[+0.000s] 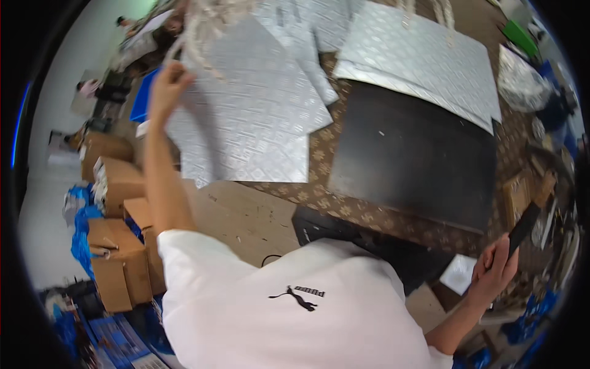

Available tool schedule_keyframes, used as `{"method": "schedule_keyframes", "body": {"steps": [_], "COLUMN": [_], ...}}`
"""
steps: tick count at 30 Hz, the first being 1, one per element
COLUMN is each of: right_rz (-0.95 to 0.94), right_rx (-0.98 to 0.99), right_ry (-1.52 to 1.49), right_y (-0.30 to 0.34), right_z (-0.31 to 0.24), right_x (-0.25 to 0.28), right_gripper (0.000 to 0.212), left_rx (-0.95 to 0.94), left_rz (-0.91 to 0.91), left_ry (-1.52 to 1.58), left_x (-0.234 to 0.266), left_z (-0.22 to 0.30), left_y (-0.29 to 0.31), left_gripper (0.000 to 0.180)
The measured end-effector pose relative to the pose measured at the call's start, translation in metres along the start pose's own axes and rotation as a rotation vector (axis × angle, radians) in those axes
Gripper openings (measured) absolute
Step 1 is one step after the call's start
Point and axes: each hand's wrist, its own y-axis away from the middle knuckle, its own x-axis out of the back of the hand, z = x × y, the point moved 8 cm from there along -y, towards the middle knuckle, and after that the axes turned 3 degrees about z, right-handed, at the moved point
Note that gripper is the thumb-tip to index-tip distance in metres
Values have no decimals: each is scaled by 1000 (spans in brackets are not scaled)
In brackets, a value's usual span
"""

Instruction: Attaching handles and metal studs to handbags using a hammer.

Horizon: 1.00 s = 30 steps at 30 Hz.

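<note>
At the upper left, my left hand (169, 92) is raised beside a pile of patterned silver sheets (252, 117), its fingers closed round a strand of cream rope (203, 27). More of this rope lies bunched over the far end of the pile. My right hand (495, 270), low on the right, grips a black bar-shaped handle (524, 229) that points up and away; what sits at its far end is unclear. Between the two hands, a silver bag (424, 64) with rope handles lies across the far part of a dark flat board (412, 154).
Under the board is a table with a brown patterned cover (322, 157). Cardboard boxes (120, 258) stack up on the left floor. A black object (326, 227) sits below the table's near edge. Cluttered tools and a crumpled silver bundle (519, 80) line the right side. People sit far left.
</note>
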Motion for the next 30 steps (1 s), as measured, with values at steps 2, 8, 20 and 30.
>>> {"method": "schedule_keyframes", "body": {"steps": [2,8,20,30], "right_rz": [11,100,225,-143], "right_rx": [28,30,-26,-93], "right_ry": [-49,-81,-32,140], "right_y": [0,-1,5,14], "right_z": [2,-4,14,25], "right_x": [12,42,84,-23], "right_gripper": [23,23,23,20], "left_rx": [-14,-247,59,38], "left_rz": [-80,-227,-456,-433], "left_ry": [-13,35,758,909], "left_x": [22,-76,-306,-300], "left_z": [58,240,274,246], "left_y": [-15,-3,113,107], "left_gripper": [16,25,23,19]}}
